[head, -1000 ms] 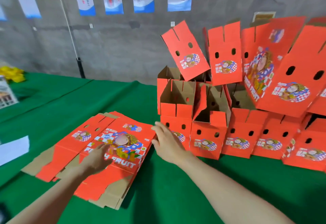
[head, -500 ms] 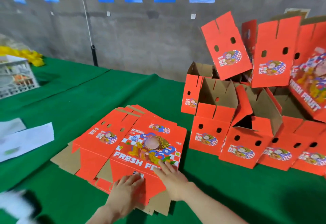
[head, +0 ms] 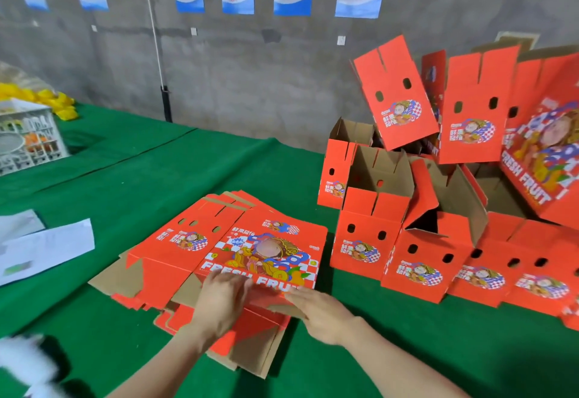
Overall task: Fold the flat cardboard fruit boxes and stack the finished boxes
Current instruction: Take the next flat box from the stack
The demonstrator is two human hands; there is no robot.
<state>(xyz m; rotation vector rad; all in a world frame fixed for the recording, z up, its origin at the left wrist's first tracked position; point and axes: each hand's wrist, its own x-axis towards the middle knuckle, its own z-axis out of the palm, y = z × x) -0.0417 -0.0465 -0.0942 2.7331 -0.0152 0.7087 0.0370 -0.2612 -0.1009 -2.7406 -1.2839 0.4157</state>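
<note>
A stack of flat boxes (head: 219, 241) is laid on the green cloth (head: 150, 178) — red, printed "FRESH FRUIT", brown flaps splayed at the near end — and folded boxes (head: 366, 241), open-topped, are heaped beside it on the right, some tilted.

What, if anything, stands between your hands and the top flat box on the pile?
Nothing visible does: the left hand and the right hand both rest directly on the near edge of the top flat box.
</note>
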